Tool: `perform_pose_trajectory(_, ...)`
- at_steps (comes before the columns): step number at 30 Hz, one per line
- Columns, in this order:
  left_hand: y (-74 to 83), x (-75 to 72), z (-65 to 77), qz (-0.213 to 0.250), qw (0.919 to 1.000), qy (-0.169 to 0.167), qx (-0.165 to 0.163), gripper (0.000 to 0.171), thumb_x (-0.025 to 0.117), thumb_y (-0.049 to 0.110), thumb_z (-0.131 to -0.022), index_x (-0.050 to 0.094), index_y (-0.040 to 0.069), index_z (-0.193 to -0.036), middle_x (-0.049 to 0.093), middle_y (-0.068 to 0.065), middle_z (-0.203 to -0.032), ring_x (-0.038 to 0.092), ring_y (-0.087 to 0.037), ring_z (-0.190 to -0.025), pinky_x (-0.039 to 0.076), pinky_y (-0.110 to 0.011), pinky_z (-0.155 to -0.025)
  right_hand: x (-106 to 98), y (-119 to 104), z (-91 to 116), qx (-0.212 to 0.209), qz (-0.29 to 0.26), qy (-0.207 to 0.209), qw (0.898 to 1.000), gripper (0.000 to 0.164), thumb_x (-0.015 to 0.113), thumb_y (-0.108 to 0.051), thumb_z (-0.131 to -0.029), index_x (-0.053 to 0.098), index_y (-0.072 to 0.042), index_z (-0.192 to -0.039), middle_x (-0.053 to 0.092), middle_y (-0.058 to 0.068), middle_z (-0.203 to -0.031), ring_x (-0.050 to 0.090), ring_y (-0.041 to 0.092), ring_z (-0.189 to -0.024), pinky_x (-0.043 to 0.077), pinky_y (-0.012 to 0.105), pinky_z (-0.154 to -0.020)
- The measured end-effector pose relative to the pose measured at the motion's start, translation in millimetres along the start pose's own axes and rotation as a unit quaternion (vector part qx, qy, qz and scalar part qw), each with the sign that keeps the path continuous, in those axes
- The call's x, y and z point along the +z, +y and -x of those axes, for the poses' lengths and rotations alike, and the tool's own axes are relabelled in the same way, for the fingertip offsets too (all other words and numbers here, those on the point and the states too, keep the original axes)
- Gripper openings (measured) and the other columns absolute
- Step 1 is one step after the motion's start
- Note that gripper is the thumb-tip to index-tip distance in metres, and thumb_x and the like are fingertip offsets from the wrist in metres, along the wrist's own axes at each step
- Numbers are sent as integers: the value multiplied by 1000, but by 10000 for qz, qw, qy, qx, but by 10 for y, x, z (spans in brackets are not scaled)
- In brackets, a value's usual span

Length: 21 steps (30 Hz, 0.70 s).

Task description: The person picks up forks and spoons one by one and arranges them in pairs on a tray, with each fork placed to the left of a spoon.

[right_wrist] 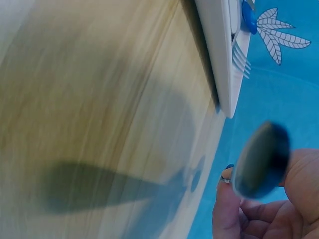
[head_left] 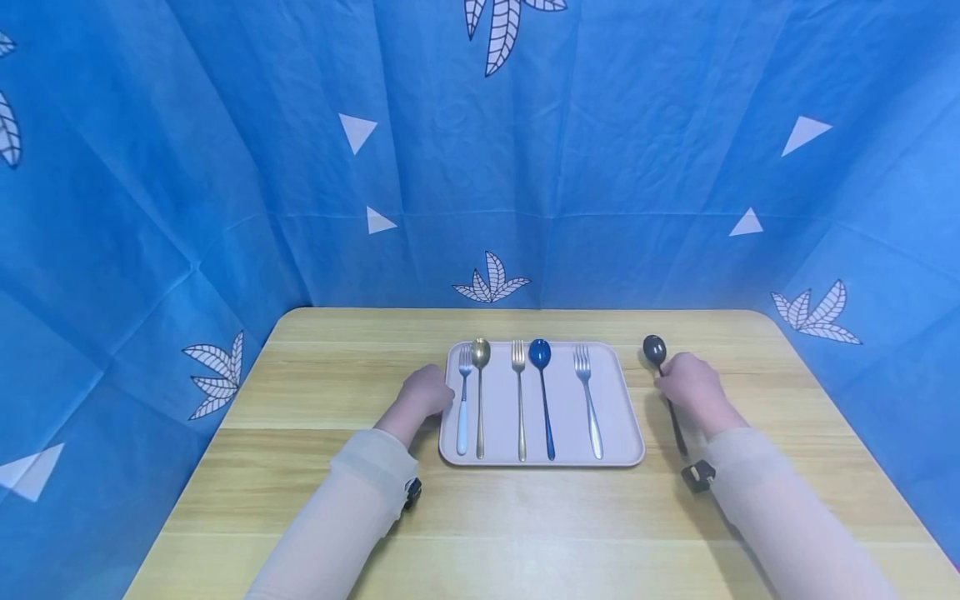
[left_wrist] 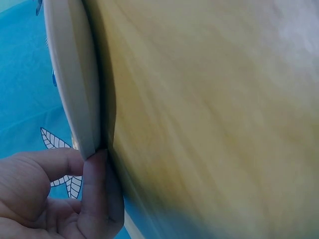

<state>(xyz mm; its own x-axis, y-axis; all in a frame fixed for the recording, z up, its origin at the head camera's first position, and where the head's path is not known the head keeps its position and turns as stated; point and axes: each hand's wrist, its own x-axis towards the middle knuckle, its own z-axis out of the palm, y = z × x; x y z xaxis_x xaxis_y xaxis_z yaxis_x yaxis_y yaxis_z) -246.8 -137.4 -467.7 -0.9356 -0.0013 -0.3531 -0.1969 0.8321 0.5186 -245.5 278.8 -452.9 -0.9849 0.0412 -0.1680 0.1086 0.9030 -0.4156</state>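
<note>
A pale tray [head_left: 498, 417] lies on the table, its left rim pinched between thumb and fingers of my left hand [head_left: 427, 392]. Close up, the left wrist view shows those fingers [left_wrist: 94, 191] at the tray's edge. To the right of the tray, my right hand [head_left: 693, 387] pinches a black spoon [head_left: 655, 348] by its handle, bowl pointing away. In the right wrist view the spoon's handle end looms blurred before the hand, and a shadow falls on the table. On the tray lie a blue-handled fork [head_left: 462, 425], gold spoon [head_left: 480, 354], gold fork [head_left: 518, 358], blue spoon [head_left: 540, 354] and silver fork [head_left: 583, 367].
The wooden table [head_left: 525, 533] has rounded far corners. A blue cloth [head_left: 622, 150] with white leaves and triangles hangs behind the table and along both sides. Dark wrist devices [head_left: 699, 476] sit below both sleeve cuffs.
</note>
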Motion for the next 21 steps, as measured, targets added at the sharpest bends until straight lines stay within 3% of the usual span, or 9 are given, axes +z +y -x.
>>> perform_pose_trajectory(21, -2, 10, -13, 45, 10000, 16, -56, 23, 57, 6, -89, 61, -5, -109, 59, -13, -86, 58, -24, -73, 48, -31, -62, 121, -260, 37, -40, -239, -79, 9997, 37, 61, -15, -88, 42, -16, -56, 42, -4, -52, 44, 17, -53, 38, 31, -54)
